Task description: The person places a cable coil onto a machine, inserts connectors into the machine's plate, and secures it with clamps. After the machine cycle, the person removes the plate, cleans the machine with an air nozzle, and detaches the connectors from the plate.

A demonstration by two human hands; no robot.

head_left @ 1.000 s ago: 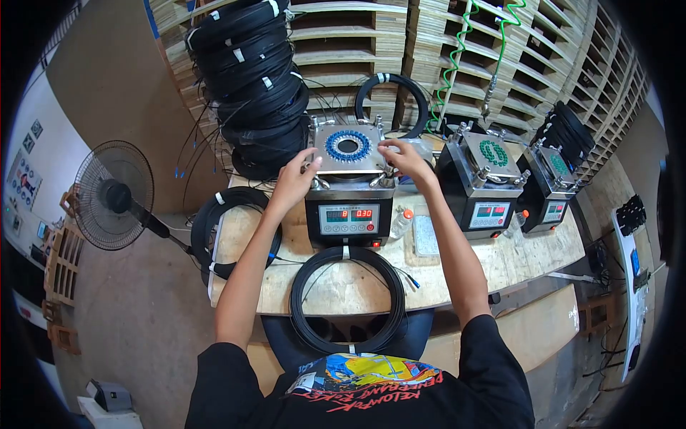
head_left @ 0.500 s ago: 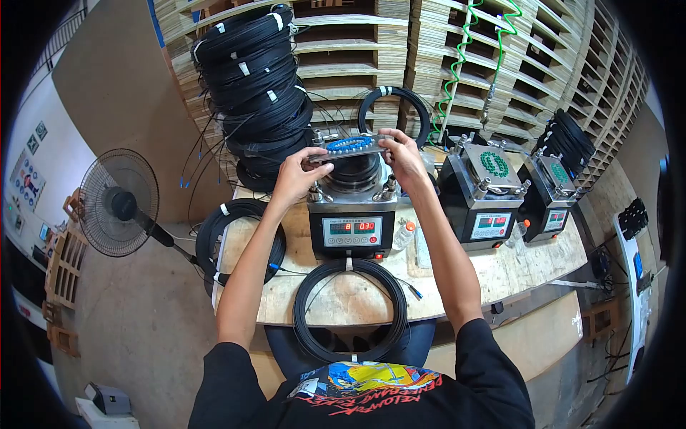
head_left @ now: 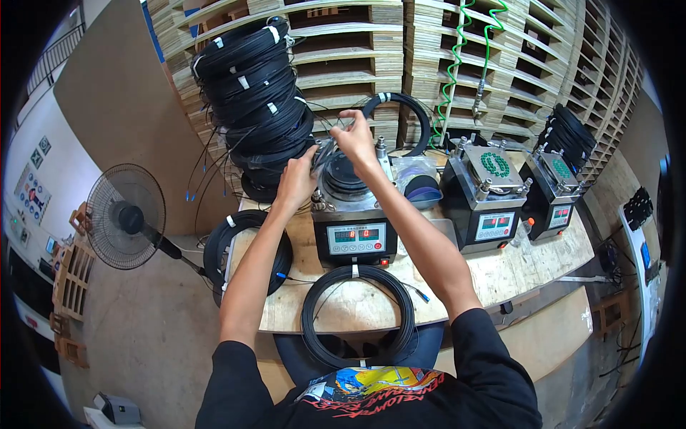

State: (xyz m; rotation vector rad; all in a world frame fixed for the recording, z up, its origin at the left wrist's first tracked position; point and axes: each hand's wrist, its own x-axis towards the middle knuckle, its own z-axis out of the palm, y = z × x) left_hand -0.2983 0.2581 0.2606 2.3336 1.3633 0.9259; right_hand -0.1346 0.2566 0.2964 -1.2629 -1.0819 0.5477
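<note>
A metal plate [head_left: 324,154], turned steeply and partly blurred, is between my two hands above the left side of the nearest polishing machine [head_left: 355,239]. My left hand [head_left: 295,180] grips its lower left edge. At its upper end my right hand [head_left: 355,145] has its fingers closed on it, though the fingertips are partly hidden. Below the plate, the machine's round black polishing disc [head_left: 346,174] is uncovered. Its display [head_left: 356,236] glows red. The blue connectors on the plate's face are out of sight.
Two more polishing machines [head_left: 482,207] [head_left: 549,196] with green-dotted plates stand to the right. A tall stack of black cable coils [head_left: 254,107] is behind left. One cable coil [head_left: 307,314] lies at the table's front edge. A purple-rimmed disc [head_left: 423,191] sits beside the machine; a fan [head_left: 121,214] stands left.
The plate has gone from nearly level over the disc to steeply tilted at the left. My right hand has moved left toward my left hand. The right display digits have changed.
</note>
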